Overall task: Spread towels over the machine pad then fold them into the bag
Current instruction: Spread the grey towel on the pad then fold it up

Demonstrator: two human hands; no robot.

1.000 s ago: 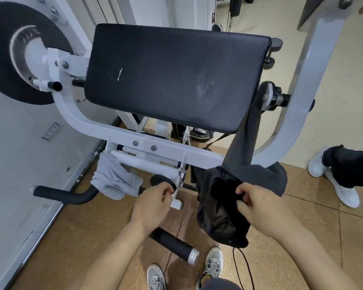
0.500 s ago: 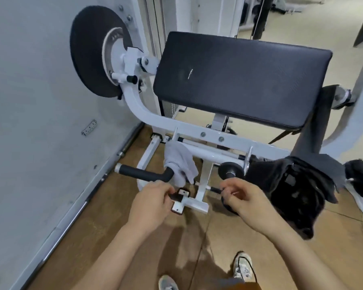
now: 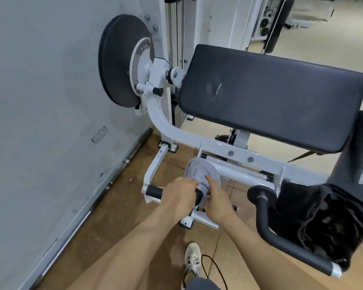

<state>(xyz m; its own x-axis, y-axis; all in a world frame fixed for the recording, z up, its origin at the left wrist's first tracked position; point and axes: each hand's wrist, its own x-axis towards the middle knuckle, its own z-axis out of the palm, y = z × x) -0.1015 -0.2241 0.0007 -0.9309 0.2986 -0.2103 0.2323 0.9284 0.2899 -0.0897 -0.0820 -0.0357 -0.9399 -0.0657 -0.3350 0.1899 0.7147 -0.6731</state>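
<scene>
One grey towel (image 3: 197, 172), one black bag (image 3: 323, 222), one pad (image 3: 270, 97), one shoe (image 3: 192, 262) — two hands: left hand (image 3: 180, 195), right hand (image 3: 216, 204).

no readable text, labels or numbers anywhere

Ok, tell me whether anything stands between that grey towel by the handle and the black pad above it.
The left hand and right hand are at the grey towel. The white frame beam runs across between it and the pad, so the towel probably has to come up over that. Nothing visible lies on the pad.
</scene>
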